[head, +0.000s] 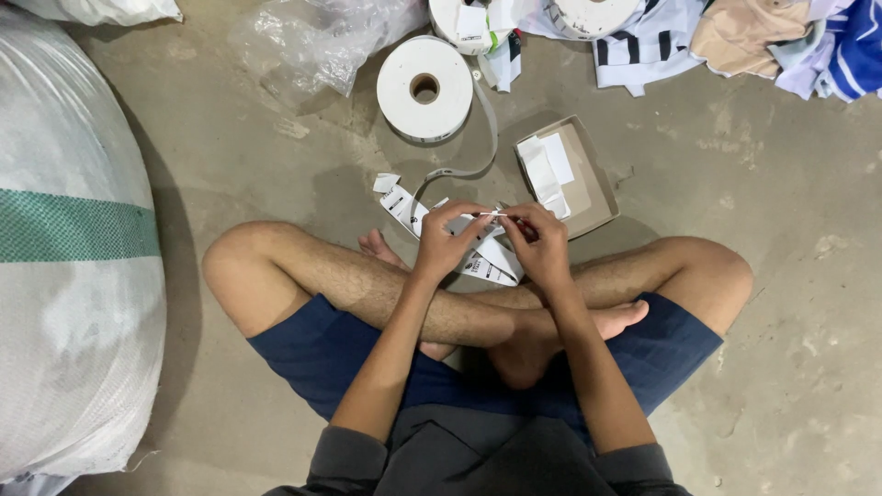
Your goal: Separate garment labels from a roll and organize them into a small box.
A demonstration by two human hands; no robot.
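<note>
I sit cross-legged on a concrete floor. My left hand [447, 241] and my right hand [537, 241] meet in front of my legs, each pinching an end of a thin white label strip [487, 214] stretched between them. Under the hands lie printed white labels [484, 262] on the floor. A white ribbon tape [485, 124] runs from a big white label roll [425, 88] down toward my hands.
A shallow cardboard box [588, 188] with white cut labels lies right of the roll. A large white woven sack [73, 239] with a green band fills the left. Clear plastic wrap [317, 41], more rolls [588, 14] and folded clothing [763, 37] lie along the top.
</note>
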